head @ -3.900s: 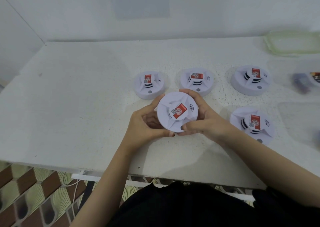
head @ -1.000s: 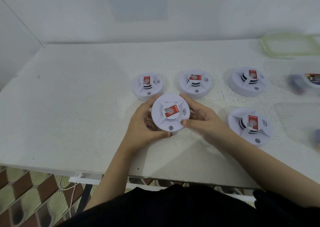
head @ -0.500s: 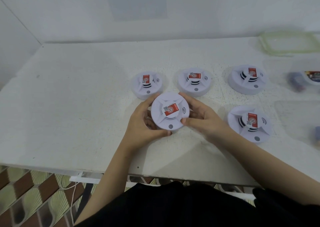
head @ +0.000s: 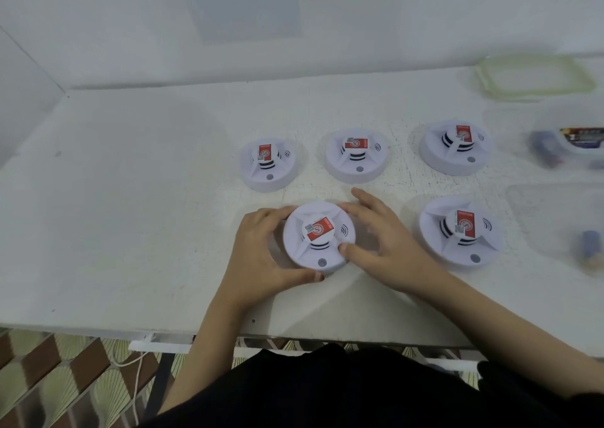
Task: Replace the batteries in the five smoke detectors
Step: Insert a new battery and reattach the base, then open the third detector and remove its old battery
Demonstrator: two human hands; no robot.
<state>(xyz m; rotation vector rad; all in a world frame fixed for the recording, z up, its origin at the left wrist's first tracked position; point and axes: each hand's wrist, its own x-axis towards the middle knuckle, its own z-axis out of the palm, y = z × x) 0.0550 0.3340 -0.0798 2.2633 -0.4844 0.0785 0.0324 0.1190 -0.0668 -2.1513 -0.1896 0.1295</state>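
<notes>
Five white round smoke detectors with red labels lie on the white table [head: 130, 198]. The near-left smoke detector [head: 307, 254] sits on the table between my hands. My left hand [head: 258, 254] curls round its left side, thumb under the front rim. My right hand [head: 382, 234] is at its right side with fingers spread and fairly straight; the thumb tip touches the rim. Three detectors stand in a back row, at the left [head: 268, 169], in the middle [head: 358, 159] and at the right [head: 456, 153]. The fifth detector [head: 461, 234] lies near right.
A green-rimmed clear lid [head: 532, 77] lies at the back right. A clear container [head: 581, 143] with blurred batteries stands at the right edge, and another clear container [head: 555, 218] with a blue object is in front of it. The table's front edge runs just below my wrists.
The detector, held up and tilted in both hands earlier, now rests flat on the table. My right fingers have spread away from its back rim.
</notes>
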